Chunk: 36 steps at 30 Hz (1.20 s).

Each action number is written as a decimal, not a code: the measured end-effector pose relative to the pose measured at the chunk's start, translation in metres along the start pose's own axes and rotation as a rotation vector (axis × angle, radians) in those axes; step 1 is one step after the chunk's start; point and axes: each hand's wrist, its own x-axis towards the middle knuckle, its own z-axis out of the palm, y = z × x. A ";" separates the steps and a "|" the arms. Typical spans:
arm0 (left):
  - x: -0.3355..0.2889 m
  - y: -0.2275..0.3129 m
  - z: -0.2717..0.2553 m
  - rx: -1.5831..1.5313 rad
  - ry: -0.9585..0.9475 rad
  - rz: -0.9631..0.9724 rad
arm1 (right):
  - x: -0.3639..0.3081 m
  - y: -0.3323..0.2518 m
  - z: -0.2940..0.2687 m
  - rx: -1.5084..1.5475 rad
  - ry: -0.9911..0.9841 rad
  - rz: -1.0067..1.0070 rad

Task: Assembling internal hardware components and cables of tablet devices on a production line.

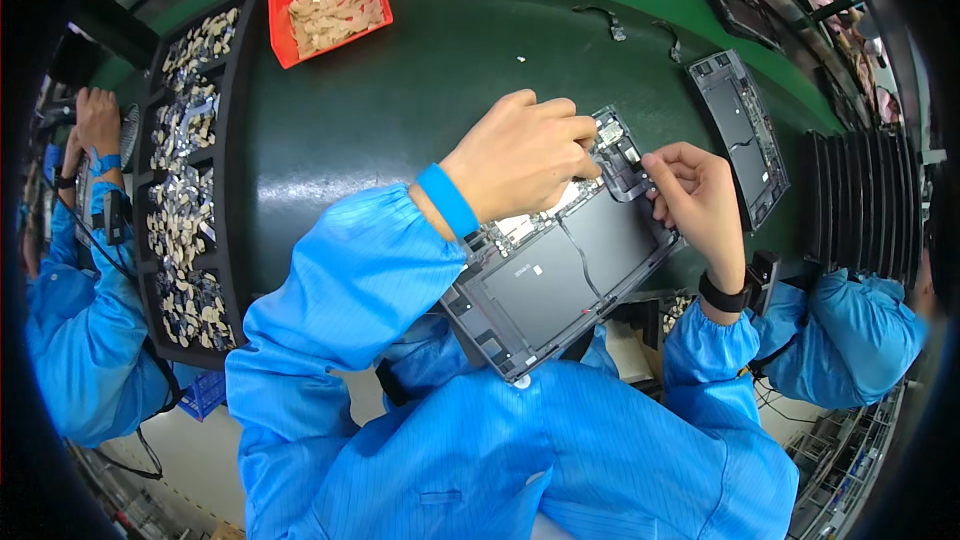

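Observation:
An opened tablet-like device [535, 280] lies tilted at the near edge of the bench, its dark flat battery, thin cable and circuit board exposed. Over its far edge, my left hand [525, 155] is closed, with thumb and fingers pinched above the board; whatever is between the fingertips is hidden. My right hand [700, 195] pinches at the device's far right corner, beside a dark flat ribbon-like piece [628, 183]. That hand's fingertips touch something too small to name. A blue band circles my left wrist and a black one my right.
A red bin [378, 10] of beige pieces stands at the back. Left is a black compartment tray [237, 90] of small parts. Another opened device [742, 135], loose cables [613, 28] and a row of dark panels [865, 200] are right. Another person's hands [98, 125] appear far left.

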 end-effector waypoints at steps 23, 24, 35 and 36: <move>0.042 0.049 0.025 -0.419 0.033 -0.167 | 0.023 0.069 -0.032 0.613 -0.081 -0.097; 0.043 0.049 0.024 -0.402 0.031 -0.148 | 0.022 0.068 -0.032 0.618 -0.075 -0.095; 0.042 0.055 0.028 -0.287 0.145 -0.114 | 0.023 0.069 -0.031 0.600 -0.086 -0.118; 0.041 0.056 0.028 -0.290 0.139 -0.124 | 0.023 0.069 -0.031 0.600 -0.086 -0.119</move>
